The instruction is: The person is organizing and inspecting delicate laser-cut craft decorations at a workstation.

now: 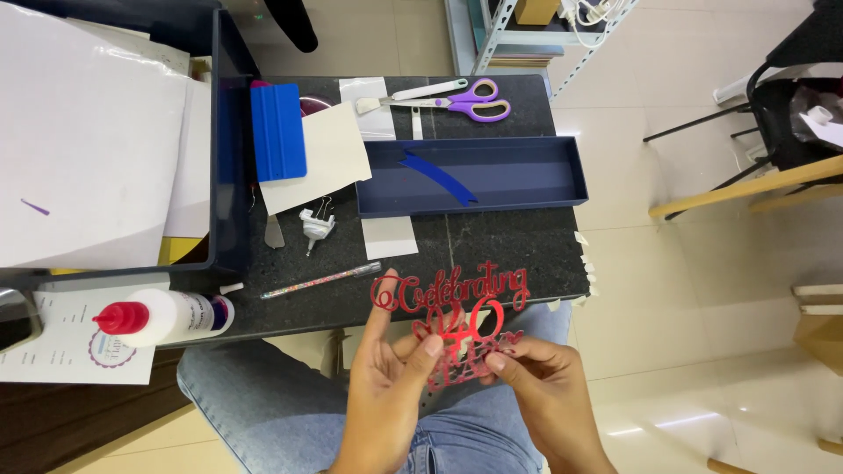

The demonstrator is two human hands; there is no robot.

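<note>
Both hands are raised in front of the lap, palms turned inward toward each other. The left hand (pixel 386 369) has its index finger stretched upward and thumb pressed forward; the right hand (pixel 544 382) pinches with thumb and curled fingers

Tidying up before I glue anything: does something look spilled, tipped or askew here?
The glue bottle lies tipped on its side at the table's left edge, red cap on, nothing spilled. Both hands hold the red cutout intact.
</note>
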